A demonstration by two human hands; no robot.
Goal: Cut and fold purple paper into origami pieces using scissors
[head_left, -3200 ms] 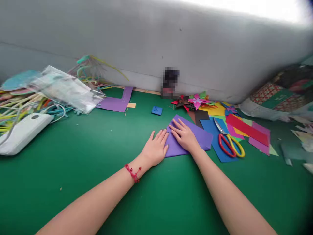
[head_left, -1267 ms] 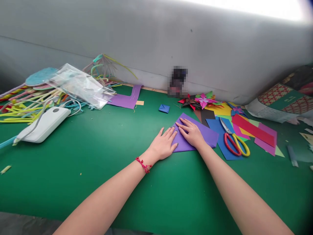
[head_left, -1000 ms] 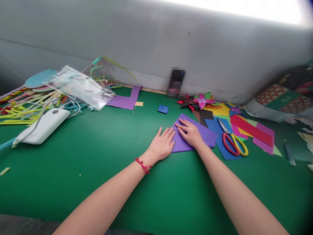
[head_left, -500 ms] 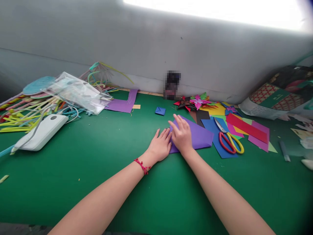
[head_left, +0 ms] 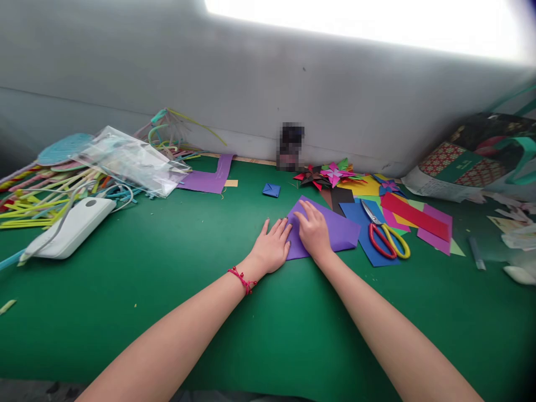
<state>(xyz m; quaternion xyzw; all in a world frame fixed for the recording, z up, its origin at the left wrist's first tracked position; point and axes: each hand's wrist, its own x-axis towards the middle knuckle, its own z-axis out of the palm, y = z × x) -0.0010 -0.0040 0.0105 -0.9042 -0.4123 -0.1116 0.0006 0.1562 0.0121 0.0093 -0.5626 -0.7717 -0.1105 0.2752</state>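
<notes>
A sheet of purple paper (head_left: 341, 229), folded into an angular shape, lies flat on the green table (head_left: 188, 335). My left hand (head_left: 271, 245) rests at the paper's left edge, palm down with fingers stretched out and the fingertips on the edge. On top of the sheet is my right hand (head_left: 314, 230), its fingers partly bent and apart, with nothing seen between them. Part of the paper is hidden under this hand. A small folded blue paper (head_left: 271, 190) lies beyond my left hand.
Scissors (head_left: 383, 231) with red and yellow handles lie on blue paper (head_left: 355, 215) at the right, beside coloured sheets. Folded paper flowers (head_left: 333, 174) stand by the wall. At left are a white power bank-like device (head_left: 77, 229), pipe cleaners (head_left: 25, 212) and a clear plastic bag (head_left: 132, 159).
My right hand has shifted slightly down on the purple paper, and its fingers are more bent. My left hand stays at the edge. The view has turned a little to the right.
</notes>
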